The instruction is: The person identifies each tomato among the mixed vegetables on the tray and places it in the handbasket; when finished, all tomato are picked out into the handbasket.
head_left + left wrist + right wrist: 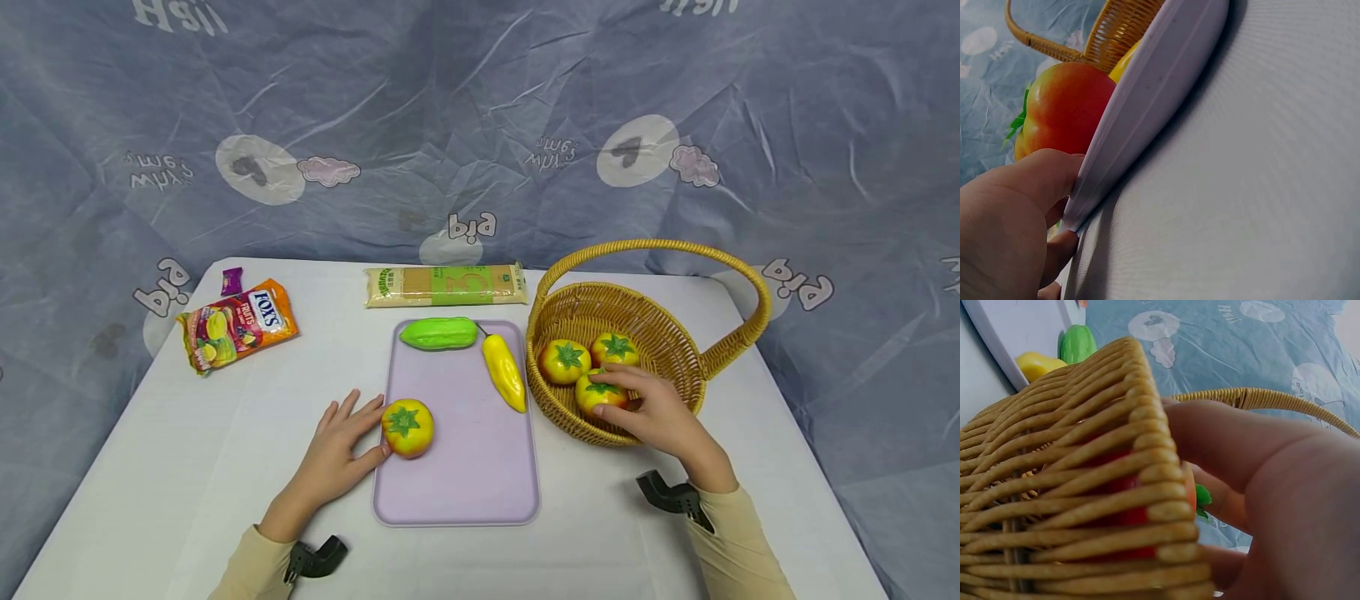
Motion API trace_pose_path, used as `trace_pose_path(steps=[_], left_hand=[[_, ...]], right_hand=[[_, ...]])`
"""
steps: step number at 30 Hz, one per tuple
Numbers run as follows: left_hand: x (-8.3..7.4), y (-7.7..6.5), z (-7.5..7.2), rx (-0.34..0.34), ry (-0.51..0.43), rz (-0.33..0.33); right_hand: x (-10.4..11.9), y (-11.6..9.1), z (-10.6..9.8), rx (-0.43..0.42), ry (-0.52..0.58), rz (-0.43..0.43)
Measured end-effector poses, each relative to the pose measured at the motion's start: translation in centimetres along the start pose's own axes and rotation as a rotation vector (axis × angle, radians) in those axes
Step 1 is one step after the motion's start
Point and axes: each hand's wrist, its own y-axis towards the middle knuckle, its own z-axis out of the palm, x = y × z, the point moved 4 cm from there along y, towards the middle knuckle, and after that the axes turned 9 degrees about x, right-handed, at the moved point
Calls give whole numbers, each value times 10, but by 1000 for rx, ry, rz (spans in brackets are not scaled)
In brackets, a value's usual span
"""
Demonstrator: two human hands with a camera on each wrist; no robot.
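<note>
While right hand (pixel 656 412) grips near tomato (pixel 597 397), curved fingers, right-side basket (pixel 600 307) | left hand (pixel 340 447) spread, tray (pixel 459 487) left edge, contact unclear | likely light, stiff, slick; hold flanks

Tray tomato (pixel 417 437): yellow and orange on top, red down the side, with a green star
Basket tomatoes (pixel 558 367): yellow and orange, each with a green star
Tray (pixel 465 483): light purple, plain
Long vegetable (pixel 438 333): bright green
Pepper (pixel 503 373): bright yellow
Basket (pixel 615 304): golden brown, woven in rows
Candy bag (pixel 236 329): orange and red, with white letters on dark blue and yellow fruit pictures
Small candy (pixel 232 282): purple
Noodle pack (pixel 408 286): tan, with green patches
Tablecloth (pixel 187 467): white
Back cloth (pixel 450 100): grey-blue, with pale circles, pink clouds and letters
Sleeves (pixel 738 546): tan
Wrist straps (pixel 318 558): black
</note>
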Motion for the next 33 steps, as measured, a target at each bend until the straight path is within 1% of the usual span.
trace_pose_path(steps=[5,10,19,26,33], left_hand=[[0,0,0,-3,8,1],[1,1,0,-3,7,0],[1,1,0,0,0,0],[0,1,0,1,2,2],[0,0,0,3,5,-3]], right_hand=[[-1,3,2,19,-36,7],[-2,4,4,40,-54,35],[-6,6,5,73,-24,64],[-9,6,4,100,20,124],[-8,5,3,132,60,133]])
